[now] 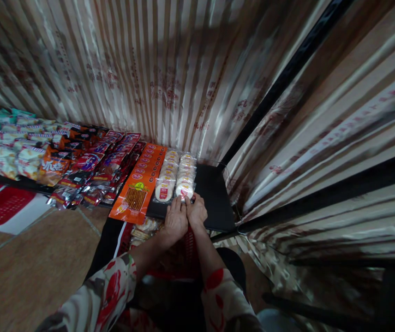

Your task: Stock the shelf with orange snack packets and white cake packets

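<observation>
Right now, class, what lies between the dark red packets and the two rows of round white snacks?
An orange packet lies between the dark red packets and the rows of white snacks, in the head view.

Illegible lettering on packets [184, 188] and curtain [164, 60]

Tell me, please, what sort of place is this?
Probably a small shop or its stockroom: a black shelf holds snack packets in rows by kind, including a long orange packet and wrapped white rounds.

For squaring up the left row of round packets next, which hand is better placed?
Probably the left hand: it lies nearer the left row, while the right hand sits at the front of the right row.
</observation>
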`<state>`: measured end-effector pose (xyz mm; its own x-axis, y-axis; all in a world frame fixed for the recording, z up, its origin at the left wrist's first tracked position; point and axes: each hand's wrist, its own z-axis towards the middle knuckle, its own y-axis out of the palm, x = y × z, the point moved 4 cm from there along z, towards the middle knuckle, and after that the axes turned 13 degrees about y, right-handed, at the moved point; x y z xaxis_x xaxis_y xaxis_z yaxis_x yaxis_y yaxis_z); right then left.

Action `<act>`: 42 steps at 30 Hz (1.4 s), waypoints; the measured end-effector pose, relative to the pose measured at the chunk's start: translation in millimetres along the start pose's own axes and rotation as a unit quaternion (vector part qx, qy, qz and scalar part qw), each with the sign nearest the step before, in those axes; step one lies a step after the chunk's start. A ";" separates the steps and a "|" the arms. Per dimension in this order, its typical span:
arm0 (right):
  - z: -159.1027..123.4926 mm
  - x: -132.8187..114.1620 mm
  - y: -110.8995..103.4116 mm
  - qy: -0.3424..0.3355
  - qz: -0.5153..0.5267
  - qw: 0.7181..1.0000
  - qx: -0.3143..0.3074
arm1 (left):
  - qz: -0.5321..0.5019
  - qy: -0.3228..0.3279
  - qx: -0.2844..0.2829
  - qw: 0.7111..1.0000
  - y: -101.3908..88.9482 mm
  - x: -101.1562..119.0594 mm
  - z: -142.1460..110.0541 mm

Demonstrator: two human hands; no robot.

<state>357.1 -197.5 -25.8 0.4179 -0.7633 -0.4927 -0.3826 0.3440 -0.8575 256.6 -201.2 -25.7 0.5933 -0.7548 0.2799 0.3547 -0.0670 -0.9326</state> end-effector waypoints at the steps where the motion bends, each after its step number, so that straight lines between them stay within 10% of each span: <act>1: -0.7 1.3 0.5 -0.001 0.007 1.000 0.003 | -0.003 0.002 0.004 1.000 0.8 -0.3 -1.7; 14: -16.8 21.1 0.8 -0.063 0.206 0.973 0.083 | -0.017 0.103 0.049 0.993 37.4 -4.7 -40.5; 29: -89.6 35.8 32.7 -0.119 0.240 0.963 -0.019 | -0.095 0.210 -0.002 0.973 40.8 -28.4 -101.5; 37: -108.8 51.8 96.9 -0.137 0.028 0.973 -0.182 | -0.043 -0.045 -0.200 0.978 58.1 -93.4 -127.1; 42: -119.6 70.0 130.8 -0.154 -0.054 0.935 -0.316 | -0.036 -0.084 -0.261 0.961 70.6 -115.2 -146.1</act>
<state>237.8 -271.3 -154.7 0.6628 -0.5477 -0.5106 -0.6935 -0.1919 -0.6944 107.7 -214.3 -157.1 0.7050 -0.6229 0.3390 0.0138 -0.4659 -0.8847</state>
